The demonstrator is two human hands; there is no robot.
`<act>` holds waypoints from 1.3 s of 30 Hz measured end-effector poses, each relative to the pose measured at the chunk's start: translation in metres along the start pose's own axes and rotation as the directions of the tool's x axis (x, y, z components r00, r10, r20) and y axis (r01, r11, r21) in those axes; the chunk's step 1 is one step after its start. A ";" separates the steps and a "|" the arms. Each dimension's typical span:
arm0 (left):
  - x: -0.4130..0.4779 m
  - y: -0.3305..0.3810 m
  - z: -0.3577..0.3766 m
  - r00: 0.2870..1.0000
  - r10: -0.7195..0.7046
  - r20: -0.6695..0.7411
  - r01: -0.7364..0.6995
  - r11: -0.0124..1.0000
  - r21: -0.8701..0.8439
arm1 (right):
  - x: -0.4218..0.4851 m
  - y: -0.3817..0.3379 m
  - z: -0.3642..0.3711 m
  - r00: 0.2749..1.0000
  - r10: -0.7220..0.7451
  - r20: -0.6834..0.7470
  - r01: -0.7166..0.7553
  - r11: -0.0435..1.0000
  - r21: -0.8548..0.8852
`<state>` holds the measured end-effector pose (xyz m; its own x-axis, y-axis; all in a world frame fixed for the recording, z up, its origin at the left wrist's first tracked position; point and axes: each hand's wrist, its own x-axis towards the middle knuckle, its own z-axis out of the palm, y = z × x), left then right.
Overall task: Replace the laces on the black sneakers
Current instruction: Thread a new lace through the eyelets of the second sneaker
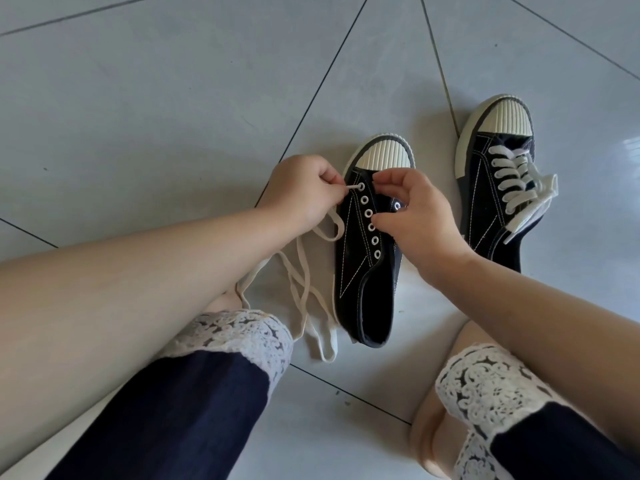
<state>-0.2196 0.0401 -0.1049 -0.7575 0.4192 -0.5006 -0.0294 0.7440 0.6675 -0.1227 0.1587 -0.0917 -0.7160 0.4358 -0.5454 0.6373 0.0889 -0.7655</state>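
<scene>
A black canvas sneaker [363, 278] with a cream ribbed toe cap lies on the tiled floor, its eyelets bare. My left hand [304, 190] pinches the tip of a cream lace [304, 271] at the top left eyelet. The rest of that lace trails loose on the floor to the left of the shoe. My right hand [415, 216] grips the shoe's right eyelet flap, fingers curled over it. A second black sneaker [495, 188] stands to the right, laced with a white lace.
My knees in dark trousers with white lace cuffs [242, 337] frame the bottom of the view. Light grey floor tiles [156, 116] with dark grout lines spread out on all sides.
</scene>
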 end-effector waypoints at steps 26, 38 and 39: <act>0.007 0.015 -0.009 0.926 0.341 0.161 -0.377 0.820 0.431 | -0.004 -0.007 -0.003 0.987 -0.161 0.001 0.156 0.955 -0.251; 0.019 0.023 -0.015 0.949 0.200 0.243 -0.272 0.909 0.314 | 0.008 0.004 -0.004 1.000 0.003 -0.007 -0.002 0.997 0.081; 0.019 0.023 -0.015 0.959 0.165 0.229 -0.226 0.934 0.275 | 0.009 0.005 -0.005 1.000 0.005 -0.007 -0.005 0.996 0.084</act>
<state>-0.2446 0.0575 -0.0911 -0.5825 0.6439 -0.4961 0.3234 0.7435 0.5853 -0.1246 0.1677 -0.0993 -0.7106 0.4422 -0.5472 0.6146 0.0116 -0.7887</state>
